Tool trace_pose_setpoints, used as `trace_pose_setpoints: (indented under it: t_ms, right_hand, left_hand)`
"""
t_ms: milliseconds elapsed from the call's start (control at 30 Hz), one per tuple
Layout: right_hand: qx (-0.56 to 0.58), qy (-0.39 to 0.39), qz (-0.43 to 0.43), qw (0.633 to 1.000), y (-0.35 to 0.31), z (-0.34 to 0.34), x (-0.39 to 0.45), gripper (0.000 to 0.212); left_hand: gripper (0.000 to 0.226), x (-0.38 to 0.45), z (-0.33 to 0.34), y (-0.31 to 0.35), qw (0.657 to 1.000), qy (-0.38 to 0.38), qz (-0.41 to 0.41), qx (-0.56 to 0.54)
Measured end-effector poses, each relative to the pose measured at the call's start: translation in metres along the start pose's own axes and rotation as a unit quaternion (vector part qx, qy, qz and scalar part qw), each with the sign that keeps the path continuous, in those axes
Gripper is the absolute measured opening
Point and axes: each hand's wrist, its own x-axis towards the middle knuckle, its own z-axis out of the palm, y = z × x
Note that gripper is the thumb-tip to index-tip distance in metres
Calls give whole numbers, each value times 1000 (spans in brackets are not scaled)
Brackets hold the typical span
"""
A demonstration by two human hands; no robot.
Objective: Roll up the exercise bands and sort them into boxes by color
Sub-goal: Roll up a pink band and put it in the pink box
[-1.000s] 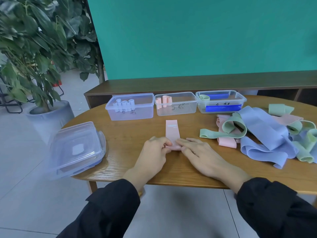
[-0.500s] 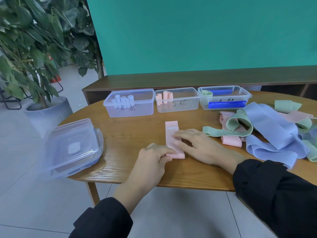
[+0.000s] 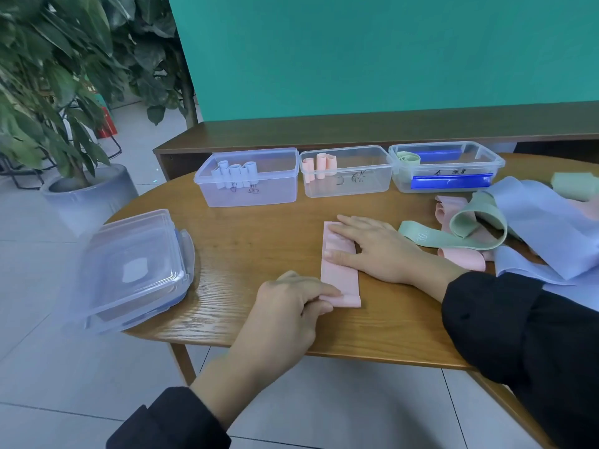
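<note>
A pink exercise band [image 3: 341,277] lies flat on the wooden table [image 3: 259,241], running away from me. My left hand [image 3: 288,306] pinches its near end, where a small fold or roll shows. My right hand [image 3: 372,244] lies flat with straight fingers pressing on the band's far half. Three clear boxes stand in a row at the back: the left box [image 3: 249,178] holds pale blue rolls, the middle box [image 3: 348,173] holds pink rolls, and the right box [image 3: 447,166] holds a green roll.
A heap of loose green, pink and blue bands [image 3: 518,228] covers the table's right side. Stacked clear lids [image 3: 133,270] sit at the table's left edge. A potted plant [image 3: 64,124] stands on the floor to the left. A low wooden bench [image 3: 356,131] runs behind.
My right hand slid forward along the pink band from its near end to its far half, flattening it. My left hand stayed at the near end.
</note>
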Motion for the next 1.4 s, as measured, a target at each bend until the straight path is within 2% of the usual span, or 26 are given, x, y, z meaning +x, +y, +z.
trace_pose_setpoints:
  t_ms: [233, 500, 667, 767, 900, 1033, 1133, 1233, 1400]
  right_hand:
    - [13, 6, -4, 1000, 4, 1, 4, 84]
    - [62, 122, 13, 991, 4, 4, 9, 64]
    - [87, 199, -34, 976, 5, 5, 5, 30]
    - [118, 205, -91, 967, 7, 6, 0, 13]
    - [75, 151, -106, 980, 10, 9, -1, 25]
    - [59, 139, -88, 985, 8, 9, 0, 38]
    - [66, 138, -78, 985, 6, 8, -1, 38]
    - [64, 132, -76, 986, 5, 7, -1, 38]
    - [68, 131, -79, 986, 5, 7, 0, 36]
  left_hand:
    - [24, -11, -5, 7, 1000, -19, 1, 5]
    - [23, -12, -3, 7, 1000, -13, 21, 19]
    - [20, -14, -1, 4, 1000, -5, 22, 20]
    - [19, -16, 0, 3, 1000, -3, 20, 21]
    - [20, -16, 1, 2, 999, 5, 25, 23]
    - [22, -16, 2, 3, 999, 5, 25, 31]
    - [32, -15, 0, 5, 998, 6, 48, 35]
    - [56, -12, 1, 4, 997, 4, 63, 47]
    - [53, -10, 4, -2, 993, 9, 85, 79]
